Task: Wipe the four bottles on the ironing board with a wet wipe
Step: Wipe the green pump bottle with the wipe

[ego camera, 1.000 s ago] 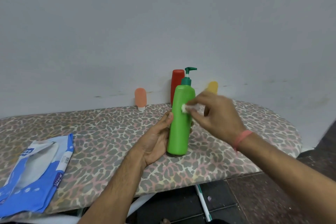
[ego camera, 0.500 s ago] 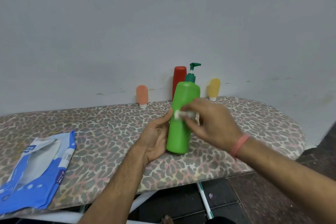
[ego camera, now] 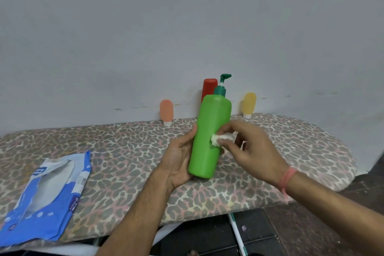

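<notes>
Since a second ago the right hand (ego camera: 252, 149) has slid its balled wet wipe (ego camera: 221, 139) down from the shoulder to the mid-body of the green pump bottle (ego camera: 209, 137) — pinched at the fingertips, pressed to the plastic. Left hand (ego camera: 178, 162) cups the bottle's lower half, thumb along its side, base resting on the ironing board (ego camera: 116, 151). Smooth plastic looks stiff but probably slick once damp — best held low around the body, not by the pump. Red bottle (ego camera: 208, 87), orange bottle (ego camera: 166, 111) and yellow bottle (ego camera: 249, 103) stand by the wall
</notes>
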